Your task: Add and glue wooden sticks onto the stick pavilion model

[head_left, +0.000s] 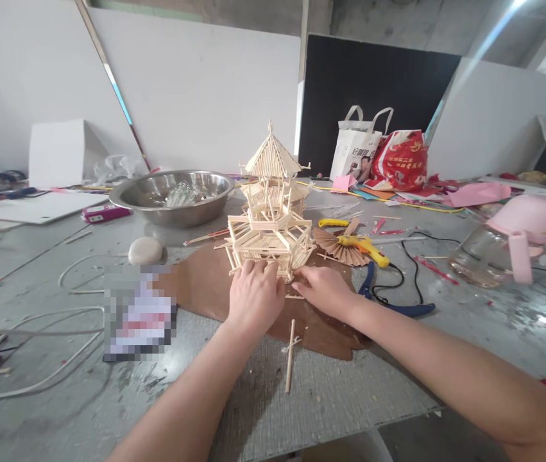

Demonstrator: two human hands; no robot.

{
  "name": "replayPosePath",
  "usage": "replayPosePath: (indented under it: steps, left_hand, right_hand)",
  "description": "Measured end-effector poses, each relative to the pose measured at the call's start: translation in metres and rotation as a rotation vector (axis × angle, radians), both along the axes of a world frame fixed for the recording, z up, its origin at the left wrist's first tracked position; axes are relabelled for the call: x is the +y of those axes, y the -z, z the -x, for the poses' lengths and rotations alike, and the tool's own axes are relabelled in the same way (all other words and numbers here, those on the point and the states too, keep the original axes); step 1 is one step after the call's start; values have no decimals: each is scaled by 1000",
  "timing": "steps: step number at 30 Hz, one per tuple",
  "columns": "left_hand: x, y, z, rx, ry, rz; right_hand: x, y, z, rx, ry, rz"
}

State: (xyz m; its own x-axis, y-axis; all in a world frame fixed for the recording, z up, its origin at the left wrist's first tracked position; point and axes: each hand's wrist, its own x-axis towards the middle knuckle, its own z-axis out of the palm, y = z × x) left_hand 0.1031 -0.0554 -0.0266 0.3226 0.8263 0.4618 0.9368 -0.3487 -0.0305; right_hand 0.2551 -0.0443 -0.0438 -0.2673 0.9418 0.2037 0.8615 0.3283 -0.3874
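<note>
A tiered model pagoda [273, 221] of thin pale wooden sticks stands upright on a brown cloth [205, 282] in the middle of the table. My left hand [256, 298] is closed over the front lower edge of the model, its fingertips hidden behind the sticks. At the lower right front corner, my right hand [325, 292] has its thumb and fingers pinched together against the base; whatever is between them is too small to make out. A loose wooden stick [290, 356] lies nearer to me, below my hands.
Right of the model are a yellow glue gun [364, 247], blue-handled pliers [398, 308], a folded paper fan [342, 247] and a pink-lidded jug [479, 250]. A metal basin [171, 199], a white round object [145, 250] and a looped cable [36, 385] lie left. Bags [400, 160] stand behind.
</note>
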Motion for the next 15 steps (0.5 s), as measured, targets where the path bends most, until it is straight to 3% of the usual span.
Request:
replayPosePath:
  steps: [4,9,12,15]
  left_hand:
    - [0,0,0,9,-6,6]
    - [0,1,1,5,-3,0]
    - [0,0,1,3,1,-6]
    - [-1,-3,1,-23,-29,-3]
  right_hand:
    - [2,2,6,-140,-4,-41]
    - [6,5,0,-100,-25,-76]
    - [1,-1,-7,10,-54,-50]
    - [-9,-11,-16,255,-120,0]
